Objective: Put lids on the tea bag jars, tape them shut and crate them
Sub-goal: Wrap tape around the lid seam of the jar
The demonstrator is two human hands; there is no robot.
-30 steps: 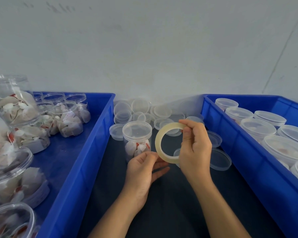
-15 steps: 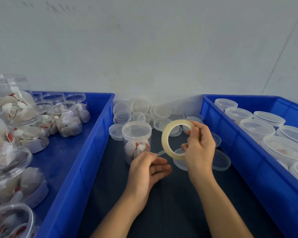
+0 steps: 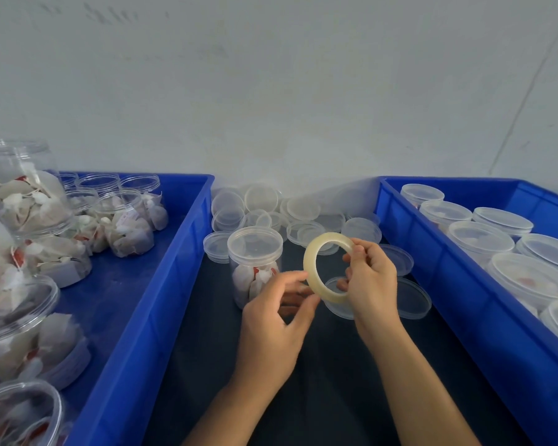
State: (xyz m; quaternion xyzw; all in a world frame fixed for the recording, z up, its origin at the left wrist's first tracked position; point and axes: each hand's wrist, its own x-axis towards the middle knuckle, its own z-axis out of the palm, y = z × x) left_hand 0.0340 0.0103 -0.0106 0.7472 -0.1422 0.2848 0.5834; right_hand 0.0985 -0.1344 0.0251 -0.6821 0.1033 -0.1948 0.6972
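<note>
- Centrally, the right hand (image 3: 372, 278) held the tape roll (image 3: 327, 267) upright above the dark surface (image 3: 335, 381), its fingers (image 3: 358, 252) curled over the ring's right side, one through the hole.
- The left hand (image 3: 276, 320) sat just below and left of the roll, its thumb and fingers bent toward the lower rim; whether they pinched the tape end could not be told.
- One lidded jar (image 3: 255, 263) of tea bags stood on the surface just left of the roll, partly behind the left hand.
- Loose clear lids (image 3: 261, 198) lay heaped against the wall behind the jar, too overlapped to count; two more lay flat under and right of the right hand.
- The left blue crate (image 3: 161, 284) held open jars of tea bags, several stacked at its near end, the count unclear.
- The right blue crate (image 3: 438, 278) held lidded jars (image 3: 480, 239) packed close together; about nine showed, some cut off by the frame edge.
</note>
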